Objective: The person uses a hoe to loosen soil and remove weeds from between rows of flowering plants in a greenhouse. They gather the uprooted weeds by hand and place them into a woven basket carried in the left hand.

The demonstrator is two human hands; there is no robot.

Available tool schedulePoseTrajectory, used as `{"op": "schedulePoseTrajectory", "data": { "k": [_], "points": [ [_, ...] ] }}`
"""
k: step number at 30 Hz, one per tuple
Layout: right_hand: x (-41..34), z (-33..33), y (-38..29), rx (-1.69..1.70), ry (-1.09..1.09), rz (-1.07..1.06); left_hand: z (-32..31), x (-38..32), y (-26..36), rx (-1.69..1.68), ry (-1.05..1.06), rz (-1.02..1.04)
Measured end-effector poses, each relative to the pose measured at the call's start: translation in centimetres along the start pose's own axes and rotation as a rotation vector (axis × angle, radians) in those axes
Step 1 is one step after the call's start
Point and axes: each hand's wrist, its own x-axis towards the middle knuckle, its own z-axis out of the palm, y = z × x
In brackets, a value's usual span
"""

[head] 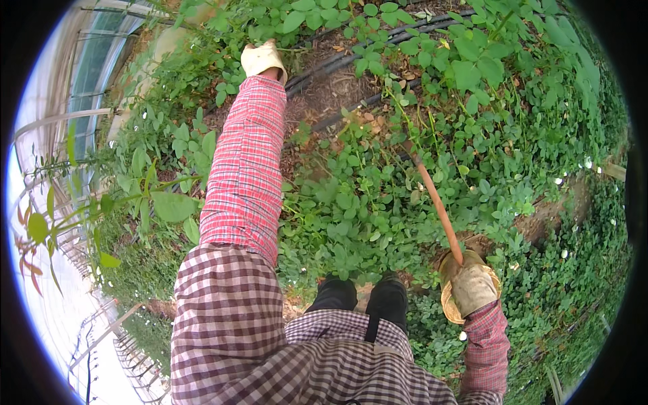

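My left hand [263, 58], in a pale work glove, reaches out to leafy green plants [304, 17] at the upper left. Its fingers are partly hidden among stems, so whether they grip one cannot be told. In my right hand [472, 283], in a soiled glove at the lower right, is the end of a long wooden handle [438, 202]. The handle slants up and left into the foliage, where its far end is hidden. A round, straw-coloured woven item [450, 306], perhaps a hat or basket, shows around and beneath the right hand.
Black irrigation pipes [339, 62] run over brown soil and dry leaves between the plants. A leafy branch [126, 200] juts in from the left, close to the camera. Greenhouse sheeting [96, 66] and a curved frame bar [66, 116] stand at the left. Low plants surround my legs [387, 298].
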Motion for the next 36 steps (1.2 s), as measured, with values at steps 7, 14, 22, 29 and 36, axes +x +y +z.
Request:
{"op": "schedulePoseTrajectory", "data": {
  "k": [7,14,22,29,36],
  "points": [
    [-0.6,-0.1,-0.1,0.1,-0.075,0.047,-2.2,-11.4,14.0,-1.353,0.207,-0.445],
    [-0.7,0.2,-1.9,-0.117,-0.072,-0.081,-8.0,-20.6,14.0,-1.449,0.224,-0.252],
    [-6.2,-0.1,-3.5,-0.11,0.134,-0.156,-12.1,-34.6,11.4,-1.293,0.007,-0.117],
    [-12.7,7.5,2.0,-0.177,0.123,-0.074,-14.6,-41.9,10.9,-1.428,-0.178,-0.352],
    [-24.2,20.3,8.6,0.199,0.106,0.06,-14.1,-45.2,11.7,-1.425,-0.429,-0.234]
  ]
}}
